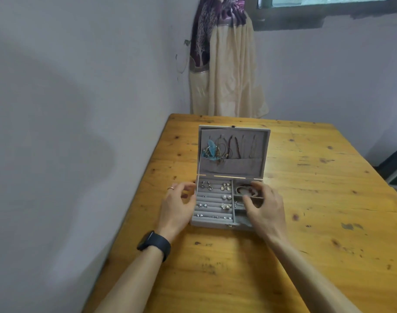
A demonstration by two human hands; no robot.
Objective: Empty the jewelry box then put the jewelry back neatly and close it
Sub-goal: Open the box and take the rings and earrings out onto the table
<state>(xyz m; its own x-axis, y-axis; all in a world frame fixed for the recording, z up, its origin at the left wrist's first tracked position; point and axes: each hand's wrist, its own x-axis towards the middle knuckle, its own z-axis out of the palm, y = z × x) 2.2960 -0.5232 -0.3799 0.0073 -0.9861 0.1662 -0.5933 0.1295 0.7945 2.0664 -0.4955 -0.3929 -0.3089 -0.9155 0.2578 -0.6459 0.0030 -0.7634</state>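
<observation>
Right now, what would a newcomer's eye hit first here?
The open grey jewelry box on the wooden table, its lid upright with necklaces and a teal feather piece hanging inside. The left hand sits beside its left wall; the right hand reaches over the right-side compartments. Earrings fill the left rows.

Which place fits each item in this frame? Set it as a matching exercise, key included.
Items: 1 blue feather earring; 2 round white pearl studs; 3 black wrist band; 4 brownish bracelet.
Places: A left wrist; B top right compartment; C inside of the open lid; D padded grey rows.
Pairs: 1-C; 2-D; 3-A; 4-B.
</observation>
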